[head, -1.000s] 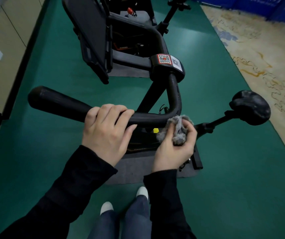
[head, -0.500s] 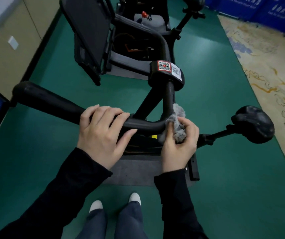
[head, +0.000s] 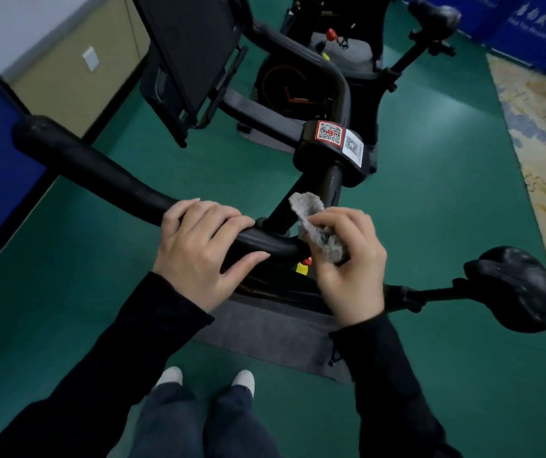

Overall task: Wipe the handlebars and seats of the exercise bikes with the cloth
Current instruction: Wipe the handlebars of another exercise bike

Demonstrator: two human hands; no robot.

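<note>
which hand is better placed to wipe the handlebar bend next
Right. The right hand holds the cloth at the bend of the handlebar; the left hand grips the bar without a cloth, probably steadying it.

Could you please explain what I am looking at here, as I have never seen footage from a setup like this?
There is no machine here, only a person wearing a wide-angle camera on the head, so the single view looks forward and down at the two hands. The left hand grips the black handlebar of the near exercise bike. The right hand holds a grey cloth against the bend of that bar. The bike's seat sticks out at the right, and a grey mat lies under the bike on the green floor. A second bike stands farther back.
</note>
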